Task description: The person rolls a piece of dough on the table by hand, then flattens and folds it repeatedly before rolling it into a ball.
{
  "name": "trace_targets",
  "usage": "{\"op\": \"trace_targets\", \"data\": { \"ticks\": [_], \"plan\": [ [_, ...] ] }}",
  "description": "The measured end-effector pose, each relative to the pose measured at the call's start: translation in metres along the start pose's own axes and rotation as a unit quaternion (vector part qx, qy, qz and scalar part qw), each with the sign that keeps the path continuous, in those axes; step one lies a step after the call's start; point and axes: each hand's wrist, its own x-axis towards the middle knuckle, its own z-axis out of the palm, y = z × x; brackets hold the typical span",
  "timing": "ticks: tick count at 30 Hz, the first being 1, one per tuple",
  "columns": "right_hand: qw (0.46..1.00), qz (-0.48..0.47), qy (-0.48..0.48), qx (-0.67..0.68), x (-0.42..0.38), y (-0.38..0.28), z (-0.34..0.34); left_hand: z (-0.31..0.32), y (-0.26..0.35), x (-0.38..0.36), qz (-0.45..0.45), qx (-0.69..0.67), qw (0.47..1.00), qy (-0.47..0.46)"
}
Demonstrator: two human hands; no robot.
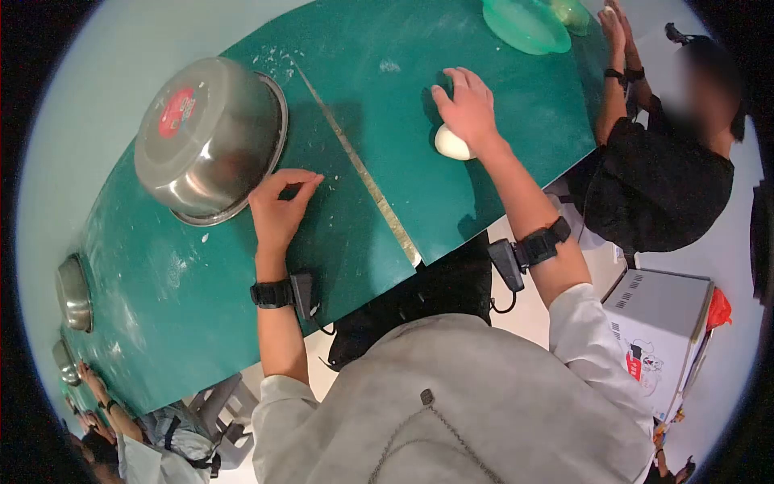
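My right hand [469,107] is over a smooth white ball of dough [453,143], its palm and heel covering part of it. The fingers stretch forward past the dough, with the thumb apart. Left of the seam, my left hand [280,207] is held in a pinch, thumb and index fingertips together. Whatever is between those fingertips, if anything, is too small to make out. Close beside that hand, a large metal basin [211,137] rests upside down, its red label on the upturned base.
The green table mat [347,234] has a pale seam [363,173] and scattered flour. A green plastic bowl [528,26] stands at the far right. Smaller metal bowls [74,292] sit at left. Co-workers are at both ends; a white box [657,323] is behind right.
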Motion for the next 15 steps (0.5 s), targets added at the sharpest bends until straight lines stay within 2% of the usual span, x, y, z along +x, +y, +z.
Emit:
{"op": "trace_targets", "data": {
  "ticks": [3, 5, 6, 8, 9, 12, 14, 15],
  "plan": [
    [0.997, -0.048, 0.038, -0.045, -0.024, -0.005, -0.008, -0.002, 0.001, -0.003, -0.031, -0.016, 0.999, 0.014],
    [0.983, -0.160, -0.028, -0.080, -0.053, -0.008, -0.027, -0.003, 0.003, -0.003, -0.099, -0.071, 0.992, -0.003],
    [0.983, -0.162, -0.029, -0.081, -0.066, -0.009, -0.036, -0.003, 0.004, -0.003, -0.101, -0.072, 0.992, -0.002],
    [0.976, -0.170, -0.134, -0.005, -0.089, -0.008, -0.059, -0.002, 0.007, 0.000, -0.126, -0.113, 0.986, 0.009],
    [0.976, -0.170, -0.135, -0.007, -0.100, -0.008, -0.068, -0.001, 0.007, 0.000, -0.127, -0.115, 0.985, 0.010],
    [0.981, -0.127, -0.131, 0.071, -0.132, -0.005, -0.090, -0.002, 0.004, -0.002, -0.118, -0.108, 0.987, 0.023],
    [0.979, -0.130, -0.135, 0.081, -0.148, -0.004, -0.101, -0.002, -0.003, -0.002, 0.012, -0.014, 1.000, 0.007],
    [0.978, -0.130, -0.137, 0.090, -0.154, -0.005, -0.107, -0.004, -0.003, -0.003, 0.010, -0.011, 1.000, 0.009]
  ]
}}
